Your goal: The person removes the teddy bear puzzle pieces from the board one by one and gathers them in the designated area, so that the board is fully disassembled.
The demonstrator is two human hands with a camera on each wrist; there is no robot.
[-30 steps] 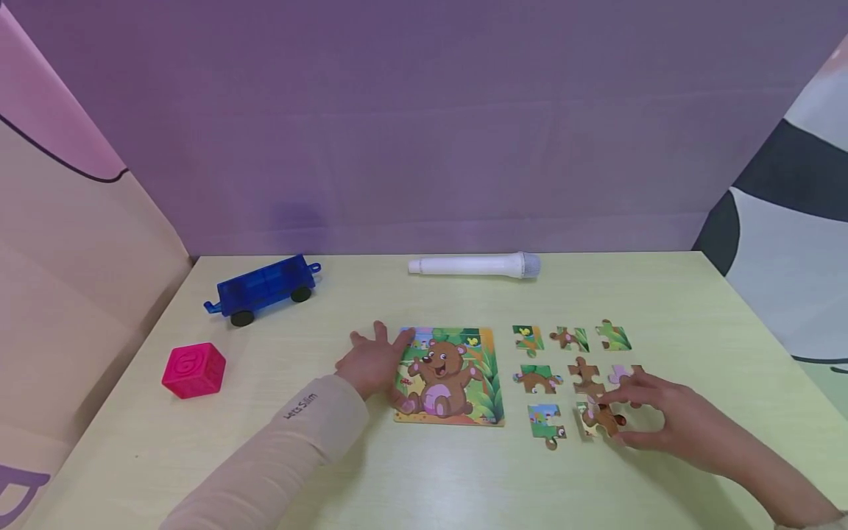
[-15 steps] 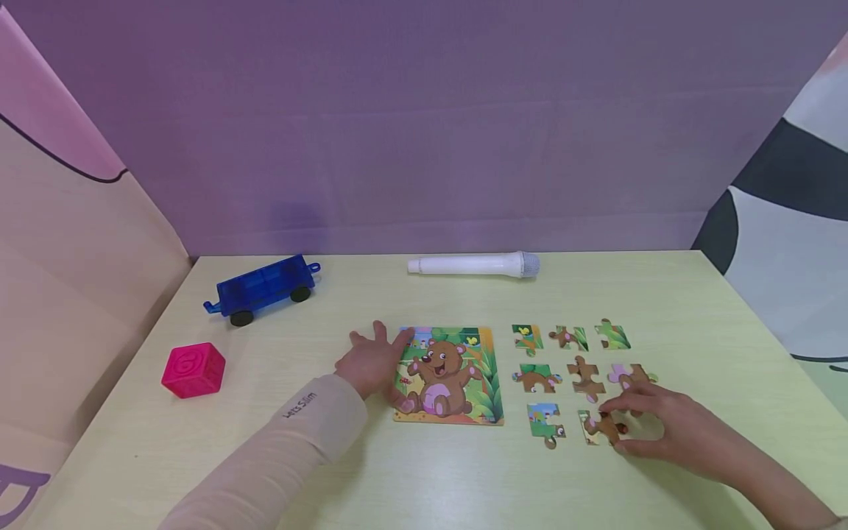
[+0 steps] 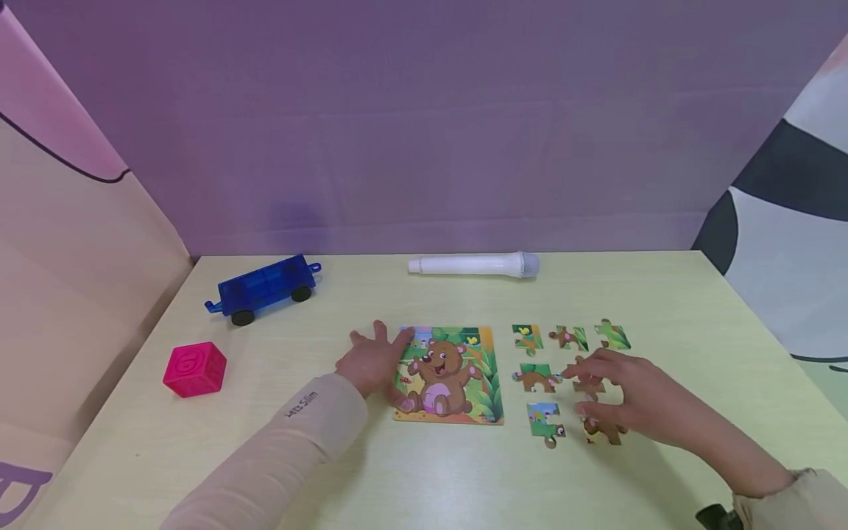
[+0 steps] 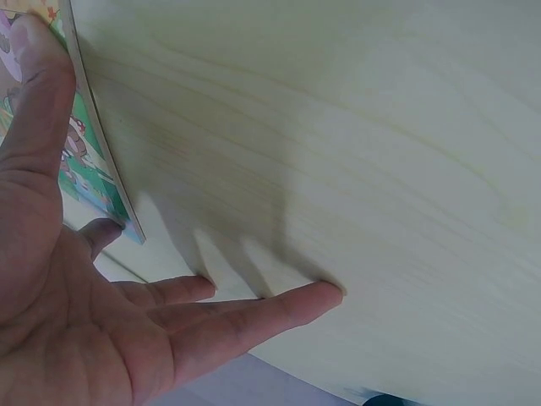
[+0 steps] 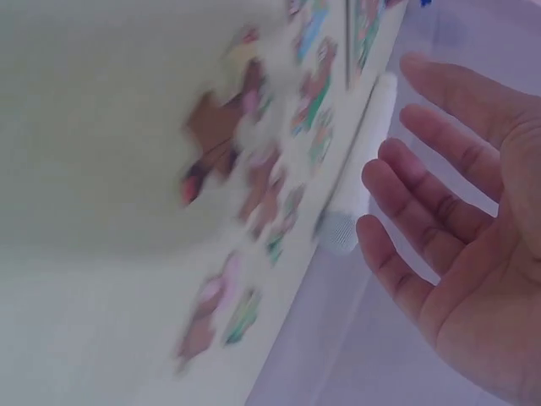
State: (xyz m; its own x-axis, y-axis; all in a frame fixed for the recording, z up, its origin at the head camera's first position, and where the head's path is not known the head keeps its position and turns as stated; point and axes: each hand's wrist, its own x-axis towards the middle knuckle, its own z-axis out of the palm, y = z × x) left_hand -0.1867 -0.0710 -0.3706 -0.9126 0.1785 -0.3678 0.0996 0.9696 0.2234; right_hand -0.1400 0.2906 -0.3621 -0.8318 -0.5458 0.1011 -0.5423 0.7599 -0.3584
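A bear picture puzzle [image 3: 450,379] lies flat on the table. My left hand [image 3: 371,364] is spread at its left side, the thumb [image 4: 42,63] resting on the picture near one corner and another fingertip [image 4: 106,233] at the far corner. Right of the puzzle, several loose jigsaw pieces lie in rows. My right hand [image 3: 639,394] hovers over the middle of them, fingers apart and holding nothing. Partly under it in the head view is a brown bear piece [image 3: 609,433]. The piece with a pink patch [image 5: 211,313], hidden there, shows in the right wrist view.
A white toy microphone [image 3: 473,265] lies along the back of the table. At the left are a blue toy wagon [image 3: 265,287] and a pink cube [image 3: 194,369]. Purple cloth [image 3: 437,132] rises behind the table's back edge.
My right hand has set the brown bear piece down in the front row and let go. It has moved away from that piece, up and to the left. The left hand stays put.
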